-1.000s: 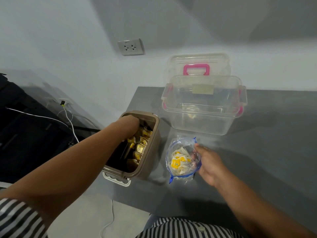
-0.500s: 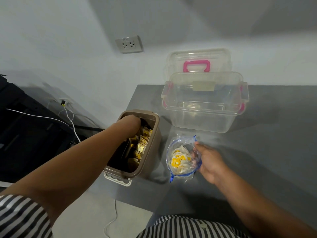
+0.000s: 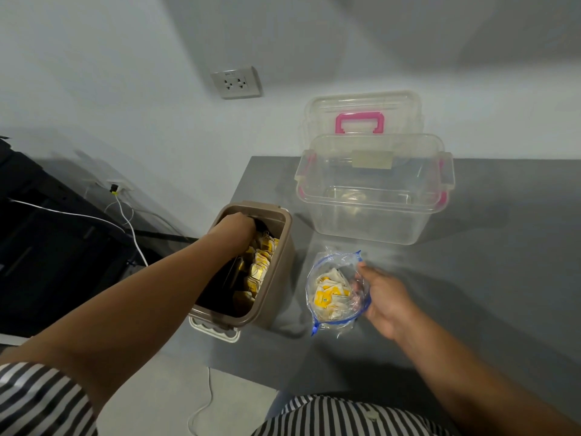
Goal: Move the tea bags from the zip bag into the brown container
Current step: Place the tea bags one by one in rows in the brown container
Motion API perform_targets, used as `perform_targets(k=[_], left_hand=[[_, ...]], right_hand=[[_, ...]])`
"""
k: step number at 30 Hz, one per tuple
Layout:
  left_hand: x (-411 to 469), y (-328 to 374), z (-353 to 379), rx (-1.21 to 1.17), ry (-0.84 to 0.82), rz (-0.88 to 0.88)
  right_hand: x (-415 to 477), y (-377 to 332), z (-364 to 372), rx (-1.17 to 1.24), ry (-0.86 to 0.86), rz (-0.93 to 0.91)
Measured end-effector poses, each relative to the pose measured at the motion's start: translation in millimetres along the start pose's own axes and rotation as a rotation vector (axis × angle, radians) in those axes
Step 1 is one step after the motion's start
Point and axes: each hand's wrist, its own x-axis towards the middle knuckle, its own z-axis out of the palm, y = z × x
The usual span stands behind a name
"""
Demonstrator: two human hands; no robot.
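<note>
while the left hand (image 3: 235,225) is sunk into the brown container (image 3: 279,284), its fingers are buried among the tea bags (image 3: 261,262) lying there, so whether they grip anything cannot be told. the right hand (image 3: 386,297) pinches the open rim of the zip bag (image 3: 333,265), which stands on the grey counter (image 3: 471,294) at three o'clock of the container with more tea bags inside. a clear box (image 3: 374,215) sits at twelve o'clock of the bag.
</note>
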Motion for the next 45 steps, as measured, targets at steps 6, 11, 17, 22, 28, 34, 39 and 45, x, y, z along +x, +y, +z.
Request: perform_targets(k=[6,11,17,22,28,34,39,45], left_hand=[[1,-3,5,-0.079,0.006,0.001],[-1,-15,1,-0.032,0.031,0.006],[-10,-31,12,-0.099,-0.045,-0.018],[-7,-43,36,-0.742,-0.209,-0.133],[-10,-32,47,-1.052,-0.253,-0.285],[-5,-27,42,-1.153,-0.186,-0.329],[-11,-17,35,-1.312,-0.185,-0.316],[-12,-22,40,-1.224,-0.182,-0.269]], right_hand=[[-1,1,0,0.019,-0.005,0.005],[-1,3,-3,0.021,0.0,0.0],[-1,3,-3,-0.027,0.008,0.006],[0,3,-2,-0.02,0.02,0.007],[-1,2,-3,-0.034,0.003,-0.003],[0,3,-7,-0.051,0.01,-0.002],[1,4,-6,-0.064,0.026,0.017],[2,5,-5,-0.047,0.049,0.02]])
